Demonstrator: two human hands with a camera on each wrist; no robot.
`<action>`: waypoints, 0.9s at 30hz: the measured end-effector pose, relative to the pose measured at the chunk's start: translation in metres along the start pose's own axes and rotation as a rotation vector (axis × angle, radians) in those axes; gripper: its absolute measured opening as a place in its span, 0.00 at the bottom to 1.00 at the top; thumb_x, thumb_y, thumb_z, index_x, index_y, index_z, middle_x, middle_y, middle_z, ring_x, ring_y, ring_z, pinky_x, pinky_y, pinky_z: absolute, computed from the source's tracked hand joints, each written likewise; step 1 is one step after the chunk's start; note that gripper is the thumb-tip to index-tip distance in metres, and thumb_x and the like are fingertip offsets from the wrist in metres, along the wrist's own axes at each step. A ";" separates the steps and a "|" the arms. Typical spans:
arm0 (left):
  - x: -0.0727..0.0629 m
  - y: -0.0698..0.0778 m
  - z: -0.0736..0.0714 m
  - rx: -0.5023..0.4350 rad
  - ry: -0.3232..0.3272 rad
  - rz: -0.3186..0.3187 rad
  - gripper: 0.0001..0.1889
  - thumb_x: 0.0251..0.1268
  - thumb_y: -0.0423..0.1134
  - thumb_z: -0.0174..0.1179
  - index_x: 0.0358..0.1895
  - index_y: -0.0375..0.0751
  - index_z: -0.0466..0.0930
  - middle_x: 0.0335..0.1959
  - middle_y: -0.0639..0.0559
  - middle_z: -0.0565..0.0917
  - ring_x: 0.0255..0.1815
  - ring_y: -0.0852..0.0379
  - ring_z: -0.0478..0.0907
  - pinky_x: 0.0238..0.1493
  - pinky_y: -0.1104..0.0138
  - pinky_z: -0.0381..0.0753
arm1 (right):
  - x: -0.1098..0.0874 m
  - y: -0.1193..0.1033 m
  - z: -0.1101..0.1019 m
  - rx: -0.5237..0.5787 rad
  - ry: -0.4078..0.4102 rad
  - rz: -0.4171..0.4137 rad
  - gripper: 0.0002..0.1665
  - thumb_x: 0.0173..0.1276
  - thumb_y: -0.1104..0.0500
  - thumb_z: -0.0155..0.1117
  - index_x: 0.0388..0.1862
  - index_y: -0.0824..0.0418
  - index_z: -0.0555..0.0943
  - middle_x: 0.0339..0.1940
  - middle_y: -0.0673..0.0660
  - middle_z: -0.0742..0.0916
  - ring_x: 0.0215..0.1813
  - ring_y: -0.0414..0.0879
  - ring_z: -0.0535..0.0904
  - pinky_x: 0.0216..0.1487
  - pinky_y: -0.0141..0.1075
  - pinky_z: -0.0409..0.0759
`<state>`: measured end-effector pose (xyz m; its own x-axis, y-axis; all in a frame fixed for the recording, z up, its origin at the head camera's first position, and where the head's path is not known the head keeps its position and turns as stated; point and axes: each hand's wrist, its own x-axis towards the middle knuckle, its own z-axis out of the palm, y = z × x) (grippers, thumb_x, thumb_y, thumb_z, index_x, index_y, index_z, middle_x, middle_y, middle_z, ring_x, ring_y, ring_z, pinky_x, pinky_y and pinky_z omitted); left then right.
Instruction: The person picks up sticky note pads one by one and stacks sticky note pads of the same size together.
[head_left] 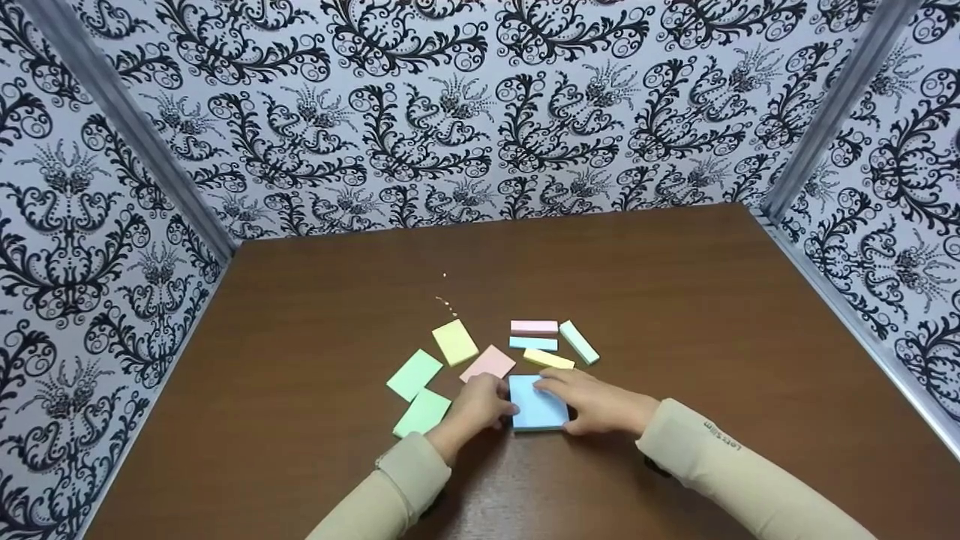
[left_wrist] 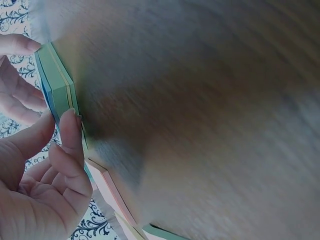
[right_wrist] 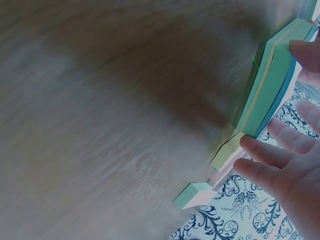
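A square stack of sticky notes lies on the table, light blue on top. Its side shows thick green and thin yellow layers in the left wrist view, where the stack stands tilted in the picture. My left hand holds its left edge, thumb and a fingertip at the corner. From the right, my right hand grips the stack, thumb at the near right corner and fingers over the far part of the top. Touching the far left of the stack is a pink sticky note pad, partly hidden by my left hand.
Left of the stack lie a yellow pad, a green pad and another green pad. Narrow strips lie beyond it: pink, blue, yellow and mint. Patterned walls enclose the brown table.
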<state>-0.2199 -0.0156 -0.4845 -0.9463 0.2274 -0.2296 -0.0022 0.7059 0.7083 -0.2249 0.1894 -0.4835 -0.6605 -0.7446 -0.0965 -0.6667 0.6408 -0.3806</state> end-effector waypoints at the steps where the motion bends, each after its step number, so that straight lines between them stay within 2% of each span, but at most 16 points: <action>1: 0.000 0.000 0.000 0.003 -0.001 0.002 0.03 0.51 0.31 0.65 0.26 0.35 0.81 0.14 0.51 0.75 0.14 0.55 0.78 0.15 0.71 0.74 | 0.000 0.000 0.000 0.007 -0.007 0.010 0.38 0.55 0.63 0.64 0.65 0.66 0.63 0.68 0.65 0.63 0.68 0.58 0.59 0.61 0.51 0.63; 7: -0.001 0.000 -0.001 0.025 -0.007 0.007 0.04 0.51 0.31 0.65 0.23 0.37 0.80 0.12 0.52 0.73 0.15 0.54 0.79 0.16 0.71 0.73 | -0.001 -0.001 0.000 0.048 -0.022 0.049 0.40 0.55 0.63 0.63 0.66 0.67 0.60 0.70 0.67 0.61 0.69 0.59 0.58 0.62 0.52 0.62; 11: -0.002 0.001 -0.001 0.049 -0.010 0.007 0.07 0.51 0.31 0.65 0.20 0.38 0.78 0.11 0.54 0.71 0.14 0.57 0.77 0.15 0.72 0.72 | 0.000 -0.002 0.001 0.038 -0.006 0.045 0.39 0.54 0.62 0.64 0.64 0.69 0.62 0.68 0.68 0.63 0.68 0.59 0.59 0.62 0.52 0.62; 18: -0.002 0.001 0.000 0.152 0.006 0.066 0.09 0.51 0.34 0.66 0.20 0.35 0.77 0.15 0.53 0.74 0.13 0.61 0.68 0.16 0.72 0.68 | 0.003 0.000 0.001 0.034 -0.006 0.052 0.36 0.52 0.64 0.63 0.61 0.71 0.65 0.66 0.68 0.66 0.67 0.59 0.61 0.62 0.50 0.62; 27: -0.002 0.001 0.002 0.153 0.009 0.066 0.09 0.51 0.33 0.65 0.20 0.36 0.77 0.15 0.53 0.72 0.14 0.61 0.67 0.16 0.71 0.67 | 0.004 -0.002 -0.003 0.021 -0.030 0.093 0.33 0.53 0.62 0.65 0.59 0.69 0.69 0.67 0.66 0.66 0.68 0.60 0.60 0.62 0.52 0.61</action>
<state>-0.2169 -0.0140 -0.4843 -0.9457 0.2709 -0.1795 0.1086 0.7840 0.6112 -0.2273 0.1861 -0.4808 -0.7084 -0.6875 -0.1597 -0.5955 0.7037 -0.3876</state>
